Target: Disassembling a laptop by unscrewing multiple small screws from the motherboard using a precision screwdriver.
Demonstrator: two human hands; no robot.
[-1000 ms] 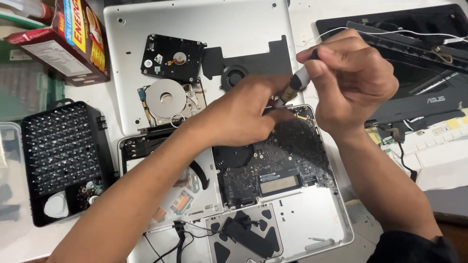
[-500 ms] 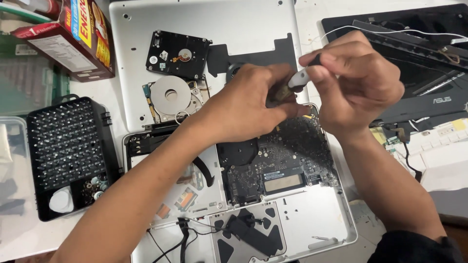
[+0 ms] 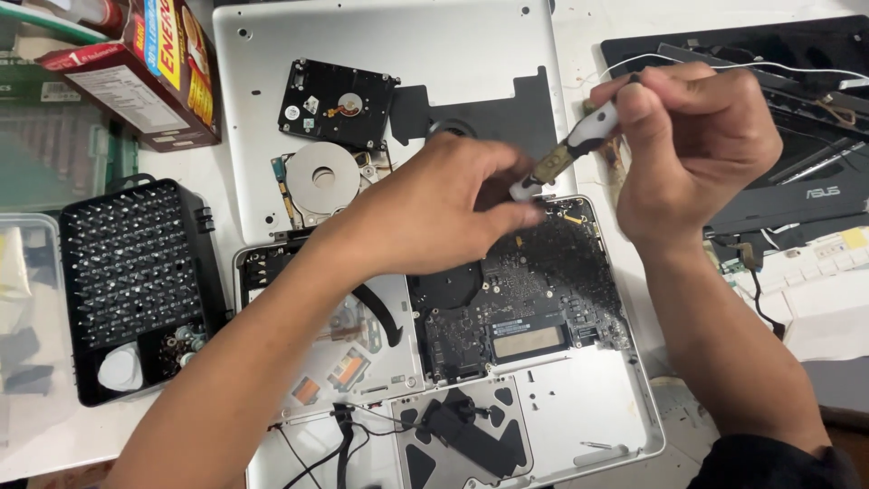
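An opened silver laptop shell [image 3: 579, 426] lies in front of me with its dark circuit board [image 3: 534, 299] exposed. My right hand [image 3: 697, 145] grips the top of a small screwdriver [image 3: 570, 149] with a white and brass shaft, slanted down to the left. My left hand [image 3: 434, 213] pinches the screwdriver's lower end just above the board's upper edge, hiding the tip. A silver bottom cover [image 3: 380, 36] lies behind, with an opened hard drive [image 3: 333, 104] and a bare shiny platter [image 3: 322, 177] on it.
A black tray of screwdriver bits [image 3: 127, 281] stands at the left, next to a clear plastic box [image 3: 27, 308]. A red carton [image 3: 145, 72] sits at the top left. A dismantled black laptop [image 3: 797, 118] and a white keyboard [image 3: 815, 281] lie at the right.
Both hands and the screwdriver have stayed over the board's upper edge. The right hand has shifted slightly right and up on the handle, and the view has drifted a little.
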